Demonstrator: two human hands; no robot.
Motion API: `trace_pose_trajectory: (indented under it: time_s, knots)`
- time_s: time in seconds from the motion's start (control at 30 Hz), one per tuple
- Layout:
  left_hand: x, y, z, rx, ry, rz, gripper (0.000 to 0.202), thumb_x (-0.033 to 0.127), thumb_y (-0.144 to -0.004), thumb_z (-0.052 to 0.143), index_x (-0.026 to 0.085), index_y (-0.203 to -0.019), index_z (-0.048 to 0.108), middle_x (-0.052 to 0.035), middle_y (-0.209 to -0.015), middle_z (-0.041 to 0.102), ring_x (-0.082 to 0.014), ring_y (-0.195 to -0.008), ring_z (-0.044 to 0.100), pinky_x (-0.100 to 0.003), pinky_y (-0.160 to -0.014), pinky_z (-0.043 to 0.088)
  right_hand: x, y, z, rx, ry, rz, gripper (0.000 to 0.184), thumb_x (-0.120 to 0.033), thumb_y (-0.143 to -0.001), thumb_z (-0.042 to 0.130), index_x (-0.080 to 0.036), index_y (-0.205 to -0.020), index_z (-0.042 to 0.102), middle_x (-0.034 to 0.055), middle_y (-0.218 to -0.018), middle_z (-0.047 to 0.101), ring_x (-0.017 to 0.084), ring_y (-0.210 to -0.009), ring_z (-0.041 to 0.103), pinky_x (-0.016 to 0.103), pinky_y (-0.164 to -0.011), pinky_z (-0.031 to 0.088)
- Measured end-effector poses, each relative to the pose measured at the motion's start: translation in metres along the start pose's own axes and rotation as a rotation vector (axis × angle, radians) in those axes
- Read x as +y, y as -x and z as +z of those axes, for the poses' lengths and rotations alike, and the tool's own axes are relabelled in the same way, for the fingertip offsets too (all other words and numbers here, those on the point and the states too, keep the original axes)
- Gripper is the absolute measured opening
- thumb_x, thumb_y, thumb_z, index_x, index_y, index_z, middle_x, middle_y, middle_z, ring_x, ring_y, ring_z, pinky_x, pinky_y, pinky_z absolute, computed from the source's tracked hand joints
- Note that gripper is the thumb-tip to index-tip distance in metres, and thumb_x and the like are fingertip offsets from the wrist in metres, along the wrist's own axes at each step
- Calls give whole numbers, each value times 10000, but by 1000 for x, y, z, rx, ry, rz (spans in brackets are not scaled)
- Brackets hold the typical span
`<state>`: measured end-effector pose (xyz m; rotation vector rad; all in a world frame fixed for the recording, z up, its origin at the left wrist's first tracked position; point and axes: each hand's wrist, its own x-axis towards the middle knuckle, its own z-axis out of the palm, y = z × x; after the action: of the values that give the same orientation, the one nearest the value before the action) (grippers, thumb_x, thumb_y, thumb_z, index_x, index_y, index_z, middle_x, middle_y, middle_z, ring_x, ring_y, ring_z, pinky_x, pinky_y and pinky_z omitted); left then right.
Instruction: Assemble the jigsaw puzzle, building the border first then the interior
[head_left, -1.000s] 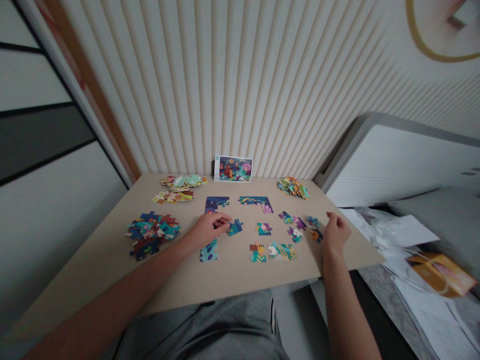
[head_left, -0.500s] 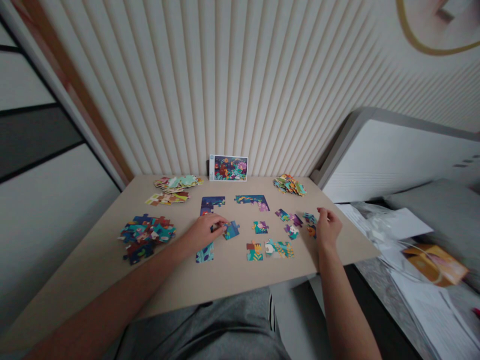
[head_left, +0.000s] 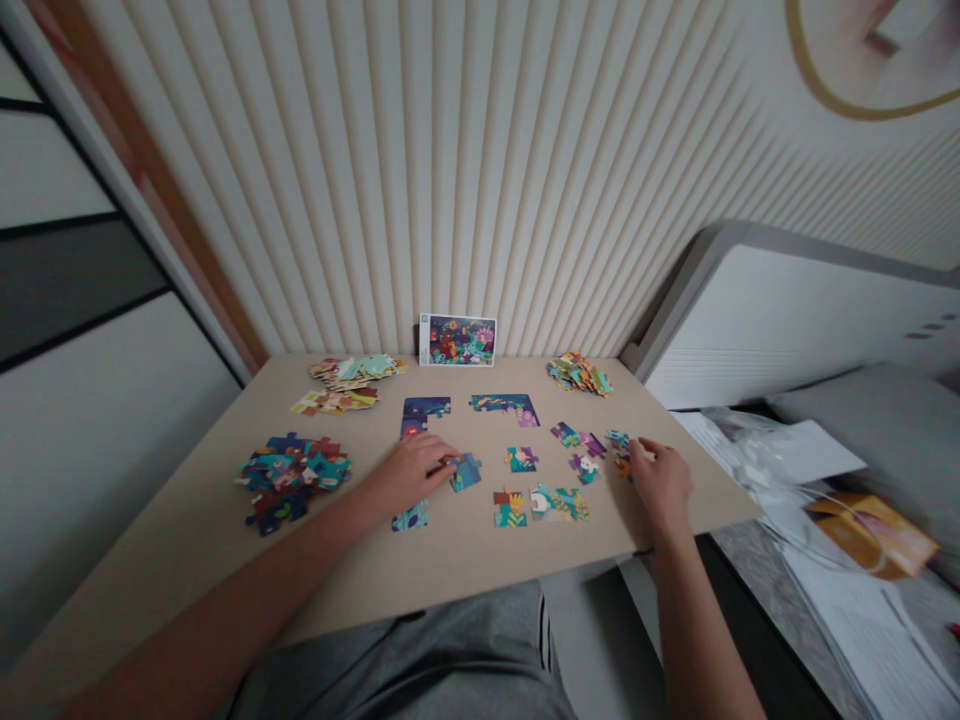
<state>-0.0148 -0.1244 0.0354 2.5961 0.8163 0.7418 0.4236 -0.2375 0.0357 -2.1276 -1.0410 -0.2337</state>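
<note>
Beige tabletop (head_left: 465, 560), puzzle pieces (head_left: 521, 459), picture card (head_left: 458, 341)

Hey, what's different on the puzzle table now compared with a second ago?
The right hand has moved left to the orange puzzle piece; contact is unclear. The left hand, still pinching the blue puzzle piece, has drawn it slightly toward the person. The propped picture card and blue-and-red puzzle pile stayed put.

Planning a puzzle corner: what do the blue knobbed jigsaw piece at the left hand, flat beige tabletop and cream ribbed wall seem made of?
Blue knobbed jigsaw piece: probably printed cardboard, matte; flat, cleanly cut. Flat beige tabletop: perhaps laminate, matte; even colour, no visible grain. Cream ribbed wall: matte, plastic or fabric unclear; regular ridges.
</note>
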Motion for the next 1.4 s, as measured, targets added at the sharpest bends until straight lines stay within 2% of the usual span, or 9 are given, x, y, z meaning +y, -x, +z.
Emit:
trace_pose_trajectory:
  time_s: [0.1,0.23,0.37,0.47,0.63,0.77,0.87,1.13,1.4]
  knots:
    - [4,0,0,-24,-30,20,202,307,-977,579,212,-1090,716,-77,-1035,734,-233,-1002,645,-375,-931,467,10,20,-13,-140,251,-68,559,-676,-795,624,-220,-1074,786,205,-1141,698,374,-1044,628,504,-878,450]
    - [12,-1,-1,-52,-54,68,224,314,-999,542,212,-1105,711,-79,-1039,730,-233,-1012,633,-379,-940,458,15,28,-24,-199,292,-107,579,-706,-791,619,-241,-1101,766,177,-1170,694,363,-1037,636,474,-837,464]
    - [20,0,-1,-78,-103,93,228,329,-1004,539,214,-1109,706,-80,-1024,721,-234,-1009,632,-378,-925,453,7,18,-28,-267,77,-99,569,-646,-773,665,-191,-1109,725,130,-932,739,277,-801,668,369,-694,471]
    - [25,0,-2,-85,-119,104,215,331,-1000,548,226,-1105,704,-75,-1009,719,-233,-1008,636,-370,-908,449,-18,10,-22,-355,-205,-122,506,-572,-798,658,-177,-1111,704,76,-803,732,222,-661,634,330,-625,465]
    - [18,-3,-9,-41,-161,65,226,310,-1007,516,230,-1095,708,-80,-1016,713,-238,-1022,637,-396,-954,443,-103,5,17,-621,-659,-195,466,-520,-804,688,-173,-1112,714,66,-833,744,204,-712,649,312,-646,500]
    - [-6,-4,-21,34,-240,4,241,269,-991,507,215,-1116,706,-106,-1054,703,-253,-1052,626,-421,-964,457,-169,3,70,-808,-773,-257,455,-491,-780,709,-162,-1093,738,39,-804,736,171,-680,622,287,-631,492]
    - [-24,-3,-30,93,-268,-52,251,261,-981,511,209,-1137,701,-115,-1091,700,-254,-1065,628,-430,-984,465,-200,0,110,-851,-775,-259,489,-459,-732,745,-143,-1106,727,10,-719,706,145,-623,591,255,-583,457]
    - [-44,-3,-27,48,-345,-143,357,339,-999,513,209,-1299,657,-114,-1357,649,-265,-1281,570,-443,-1118,398,-232,-1,175,-862,-648,-291,395,-419,-741,750,-137,-1017,732,33,-738,734,161,-635,635,259,-586,484]
    - [-39,-3,-27,62,-319,-189,359,369,-997,513,211,-1273,681,-116,-1366,647,-258,-1294,566,-424,-1119,400,-248,3,173,-769,-326,-441,221,-318,-787,735,-191,-963,780,45,-818,768,186,-722,667,261,-650,472]
